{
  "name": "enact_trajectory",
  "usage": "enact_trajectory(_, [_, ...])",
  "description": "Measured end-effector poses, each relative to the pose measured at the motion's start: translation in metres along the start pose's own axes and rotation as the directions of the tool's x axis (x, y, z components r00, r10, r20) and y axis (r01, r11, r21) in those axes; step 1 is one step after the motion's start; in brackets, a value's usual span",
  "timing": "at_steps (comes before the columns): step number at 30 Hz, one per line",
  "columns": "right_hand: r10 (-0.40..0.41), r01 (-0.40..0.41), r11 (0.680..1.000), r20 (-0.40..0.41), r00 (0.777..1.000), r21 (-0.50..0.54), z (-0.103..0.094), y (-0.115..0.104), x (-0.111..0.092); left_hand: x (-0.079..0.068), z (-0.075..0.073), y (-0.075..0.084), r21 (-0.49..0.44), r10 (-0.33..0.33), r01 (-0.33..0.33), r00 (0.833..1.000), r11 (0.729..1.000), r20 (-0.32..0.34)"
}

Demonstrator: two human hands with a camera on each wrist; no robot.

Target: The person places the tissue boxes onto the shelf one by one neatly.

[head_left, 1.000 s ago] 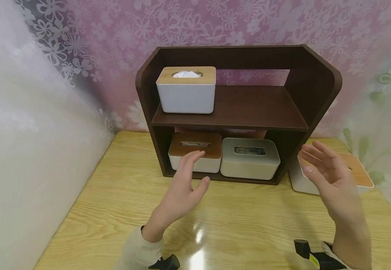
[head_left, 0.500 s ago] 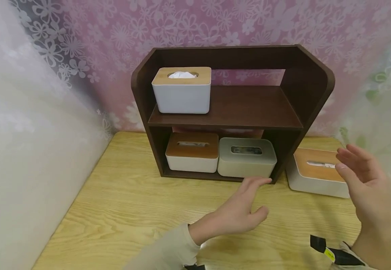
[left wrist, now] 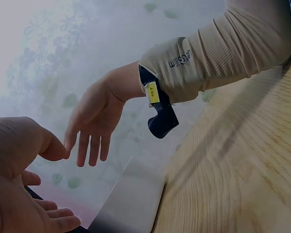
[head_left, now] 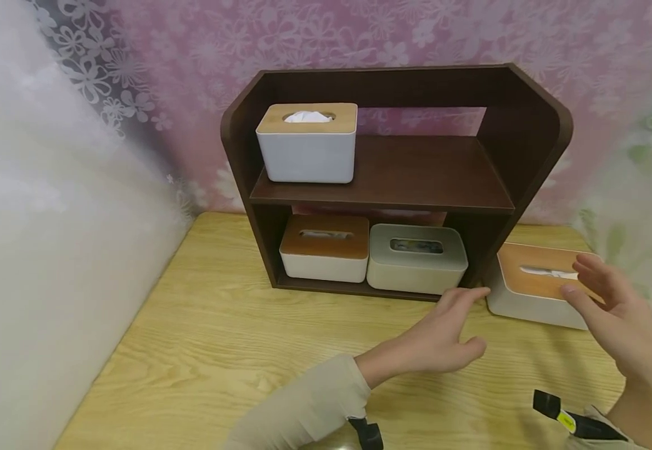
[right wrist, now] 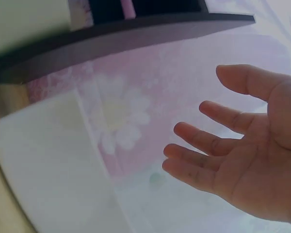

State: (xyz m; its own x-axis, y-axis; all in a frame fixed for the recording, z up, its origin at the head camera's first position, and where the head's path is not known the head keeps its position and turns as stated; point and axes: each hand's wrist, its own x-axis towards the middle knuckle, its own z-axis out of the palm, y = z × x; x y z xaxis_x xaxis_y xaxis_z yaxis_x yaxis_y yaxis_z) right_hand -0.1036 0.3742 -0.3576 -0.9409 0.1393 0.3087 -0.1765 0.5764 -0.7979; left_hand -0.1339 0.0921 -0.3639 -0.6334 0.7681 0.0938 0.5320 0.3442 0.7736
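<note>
To the right of the dark shelf, on the table, lies a white tissue box (head_left: 534, 306) with an orange-brown wooden lid and a tissue in its slot. My left hand (head_left: 438, 340) is held in front of its left end, fingers extended and holding nothing. My right hand (head_left: 621, 315) overlaps the box's right end in the head view, its fingers relaxed and parted. In the right wrist view the right palm (right wrist: 262, 165) faces the box's white side (right wrist: 53, 170) with a gap between. The left wrist view has both hands apart on either side above the box (left wrist: 131, 199).
The dark brown two-tier shelf (head_left: 432, 203) stands against the pink floral wall. On its upper tier is a white tissue box (head_left: 307, 156) with a light wooden lid. Below sit a brown-lidded box (head_left: 326, 269) and a grey-green box (head_left: 416, 275). A pale wall (head_left: 50, 250) bounds the left.
My left hand has swept right, from before the brown-lidded box to near the box outside the shelf. My right hand has shifted right, uncovering most of that box. The boxes stay put.
</note>
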Motion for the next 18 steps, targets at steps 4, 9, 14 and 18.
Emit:
enact_trajectory(4, [0.040, -0.040, 0.999, 0.003, 0.999, -0.030, -0.002, 0.011, 0.000, 0.012, 0.008, 0.000, -0.037, -0.028, 0.029, 1.000, 0.999, 0.010])
enact_trajectory(9, [0.143, -0.145, 0.988, -0.037, 0.989, -0.048, -0.008, 0.026, -0.002, 0.030, 0.021, 0.000, -0.034, -0.059, 0.062, 0.995, 0.997, 0.078])
enact_trajectory(14, [0.268, -0.271, 0.962, -0.083, 0.960, -0.024, -0.012, 0.039, -0.003, 0.045, 0.032, -0.002, 0.035, -0.051, 0.048, 0.994, 0.998, 0.096])
enact_trajectory(18, [0.338, -0.341, 0.940, -0.103, 0.936, -0.012, -0.016, 0.047, -0.004, 0.058, 0.040, -0.006, -0.015, -0.072, 0.074, 0.995, 0.997, 0.071])
